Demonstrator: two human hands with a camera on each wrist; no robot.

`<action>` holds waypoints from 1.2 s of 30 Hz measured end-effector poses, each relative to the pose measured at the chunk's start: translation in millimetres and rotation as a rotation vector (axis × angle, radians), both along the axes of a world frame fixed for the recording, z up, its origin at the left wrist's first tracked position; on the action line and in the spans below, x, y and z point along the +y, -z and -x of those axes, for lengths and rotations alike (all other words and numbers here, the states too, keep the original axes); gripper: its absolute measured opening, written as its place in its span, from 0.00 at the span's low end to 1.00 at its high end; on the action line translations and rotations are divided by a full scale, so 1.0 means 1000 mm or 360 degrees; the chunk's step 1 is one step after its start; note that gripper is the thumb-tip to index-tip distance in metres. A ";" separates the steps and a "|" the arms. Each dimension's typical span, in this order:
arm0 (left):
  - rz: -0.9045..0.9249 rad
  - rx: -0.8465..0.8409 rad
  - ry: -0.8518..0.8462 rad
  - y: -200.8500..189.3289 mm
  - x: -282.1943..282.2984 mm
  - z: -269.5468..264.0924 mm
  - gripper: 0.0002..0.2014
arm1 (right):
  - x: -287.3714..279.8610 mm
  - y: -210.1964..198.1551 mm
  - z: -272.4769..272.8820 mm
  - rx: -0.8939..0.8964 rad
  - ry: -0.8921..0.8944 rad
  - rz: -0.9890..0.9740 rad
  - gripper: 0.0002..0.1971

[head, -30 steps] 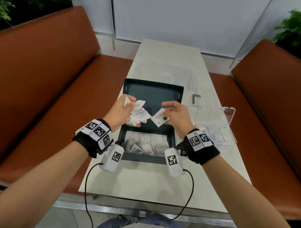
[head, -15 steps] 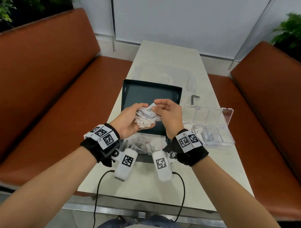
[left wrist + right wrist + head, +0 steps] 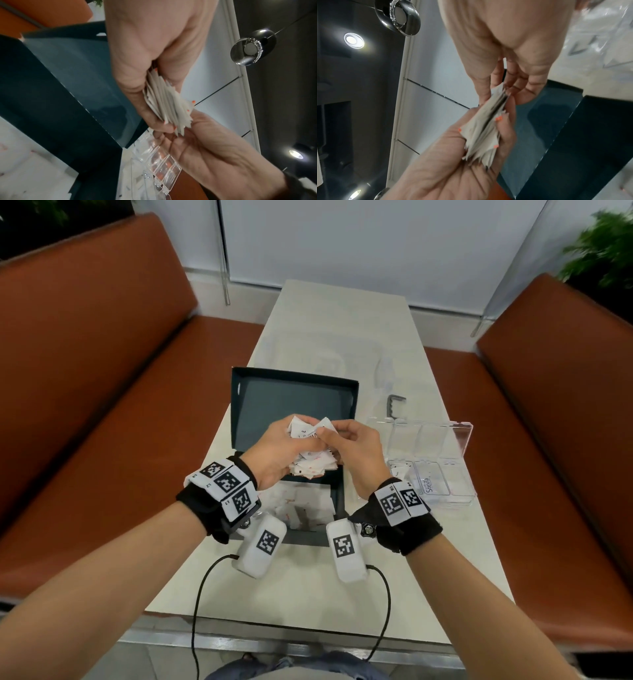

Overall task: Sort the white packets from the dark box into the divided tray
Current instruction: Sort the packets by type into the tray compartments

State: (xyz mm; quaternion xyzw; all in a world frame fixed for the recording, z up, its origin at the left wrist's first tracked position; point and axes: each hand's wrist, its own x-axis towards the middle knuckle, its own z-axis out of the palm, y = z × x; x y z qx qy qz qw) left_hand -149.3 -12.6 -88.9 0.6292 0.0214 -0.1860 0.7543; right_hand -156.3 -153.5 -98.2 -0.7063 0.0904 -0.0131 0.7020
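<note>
My left hand [image 3: 291, 440] grips a fanned stack of white packets [image 3: 311, 465] above the dark box [image 3: 245, 405]. My right hand [image 3: 330, 436] pinches the top edge of the same stack between thumb and fingers. In the left wrist view the packets [image 3: 169, 105] sit edge-on in the left hand [image 3: 150, 75], with the right hand [image 3: 202, 146] just below them. In the right wrist view the right hand [image 3: 503, 88] pinches the packets [image 3: 483, 134] from above. More white packets [image 3: 303, 510] lie in the box's near half. The clear divided tray [image 3: 459, 501] stands open to the right, with a packet in one compartment.
A small grey bracket [image 3: 394, 405] lies on the pale table [image 3: 342, 323] behind the tray. The tray's clear lid [image 3: 460, 440] is folded back. Brown bench seats [image 3: 102, 371] run along both sides. Cables hang from both wrist cameras over the table's near edge.
My right hand, which held a single packet apart from the stack, has moved left and joined it to the bundle. Both hands now meet on the stack.
</note>
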 end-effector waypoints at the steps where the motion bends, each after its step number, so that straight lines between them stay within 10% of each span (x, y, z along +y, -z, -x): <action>1: -0.0009 -0.0025 0.0008 0.001 -0.008 -0.001 0.17 | -0.010 -0.002 0.000 -0.0006 0.0003 -0.0006 0.07; 15: 0.0111 0.0012 0.0123 0.001 -0.130 -0.018 0.18 | -0.170 -0.035 -0.021 -0.0057 -0.0175 0.0565 0.01; 36: 0.0004 0.0067 -0.0090 0.014 -0.173 -0.013 0.18 | -0.255 -0.013 -0.037 -0.0080 -0.0183 0.0783 0.02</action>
